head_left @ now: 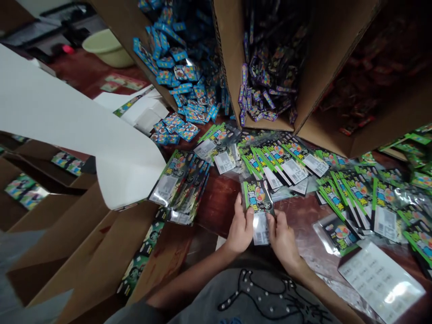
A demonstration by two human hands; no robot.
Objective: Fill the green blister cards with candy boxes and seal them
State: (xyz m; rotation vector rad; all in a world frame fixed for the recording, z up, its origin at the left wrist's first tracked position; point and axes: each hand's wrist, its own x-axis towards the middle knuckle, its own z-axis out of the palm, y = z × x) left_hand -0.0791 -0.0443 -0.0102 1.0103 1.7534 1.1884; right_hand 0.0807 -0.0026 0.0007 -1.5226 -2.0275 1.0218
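Printed packet (258, 198), one, glossy; above the red-brown surface (216, 198), pinched at opposite edges between thumbs and fingers of left hand (239, 229) and right hand (285, 240). Possible fault: slipping or creasing, from uneven thumb pressure on slick plastic.

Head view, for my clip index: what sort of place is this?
Probably a small packing workshop: open cartons hold heaps of blue packets and purple packets, and overlapping printed pouches lie spread across the table.
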